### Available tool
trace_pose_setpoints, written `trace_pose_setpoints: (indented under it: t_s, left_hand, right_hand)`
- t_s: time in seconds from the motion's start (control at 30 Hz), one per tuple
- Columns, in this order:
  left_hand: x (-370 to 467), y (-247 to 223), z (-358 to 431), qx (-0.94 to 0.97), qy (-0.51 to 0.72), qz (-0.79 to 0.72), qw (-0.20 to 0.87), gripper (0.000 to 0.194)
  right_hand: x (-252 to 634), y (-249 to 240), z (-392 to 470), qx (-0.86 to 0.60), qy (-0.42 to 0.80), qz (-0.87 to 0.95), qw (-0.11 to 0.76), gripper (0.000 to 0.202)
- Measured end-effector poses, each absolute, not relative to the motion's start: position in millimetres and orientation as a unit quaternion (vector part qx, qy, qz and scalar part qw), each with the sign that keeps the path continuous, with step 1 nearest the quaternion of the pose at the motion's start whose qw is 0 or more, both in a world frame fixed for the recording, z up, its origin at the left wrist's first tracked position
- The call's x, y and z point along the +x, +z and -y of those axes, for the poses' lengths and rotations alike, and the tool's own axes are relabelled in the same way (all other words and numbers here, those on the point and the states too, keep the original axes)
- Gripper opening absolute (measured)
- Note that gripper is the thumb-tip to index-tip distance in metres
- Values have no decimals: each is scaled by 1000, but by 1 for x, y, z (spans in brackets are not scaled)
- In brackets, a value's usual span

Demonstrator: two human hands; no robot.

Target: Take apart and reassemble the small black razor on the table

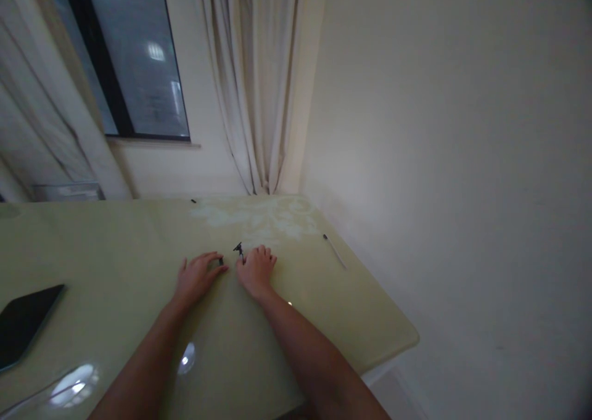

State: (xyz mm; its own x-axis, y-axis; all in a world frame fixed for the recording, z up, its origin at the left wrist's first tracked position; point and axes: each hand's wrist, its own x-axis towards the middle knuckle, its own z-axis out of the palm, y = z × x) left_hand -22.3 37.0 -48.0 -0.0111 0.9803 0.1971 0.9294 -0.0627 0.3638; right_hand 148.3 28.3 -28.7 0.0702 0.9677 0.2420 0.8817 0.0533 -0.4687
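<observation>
Over the pale green tabletop (139,241), my left hand (198,275) pinches a small dark piece (221,261) between thumb and fingertips. Just to its right, my right hand (258,269) has its fingers curled, with the thumb side against a small black device (238,248) that has a thin upright part and a wider top. A narrow gap separates the two hands. The lower end of the black device is partly hidden by my right thumb.
A white stick with a dark tip (335,251) lies near the right edge. A small black item (193,201) is at the far edge, and a dark flat panel (28,321) at the left. Curtains (259,87) and a wall stand behind.
</observation>
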Motion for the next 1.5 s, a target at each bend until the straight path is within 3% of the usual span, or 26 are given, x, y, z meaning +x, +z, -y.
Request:
trace_pose_setpoints:
  t_s: [0.17,0.33,0.47,0.6,0.8,0.9,1.07,1.27,1.5]
  left_hand:
    - [-30,-51,-41,708,210,-669,84,41]
    - [-35,-52,-48,720,216,-649,113,38]
    - [-40,-56,-53,722,235,-638,127,39]
    - [-44,-58,-55,722,245,-634,128,42]
    - [-23,-41,-39,713,260,-648,55,42]
    - [6,-26,-22,717,239,-654,-6,41]
    - [46,-11,1,683,193,-704,-2,50]
    - [52,-17,2,674,115,-728,44,48]
    - [51,-17,1,691,107,-713,48,41]
  right_hand:
    - [163,-33,-35,-678,75,680,269,34]
    - [276,-27,-52,-740,-33,610,283,27]
    - [370,-26,-52,-799,-107,534,257,33]
    - [407,-31,-52,-796,-43,548,252,22]
    - [341,-36,-65,-731,9,624,276,24]
    - [277,-38,-66,-664,59,667,334,23]
    - [201,-36,-55,-634,84,694,330,23]
    - [193,-40,-42,-647,95,698,292,20]
    - [196,-40,-37,-623,114,716,293,21]
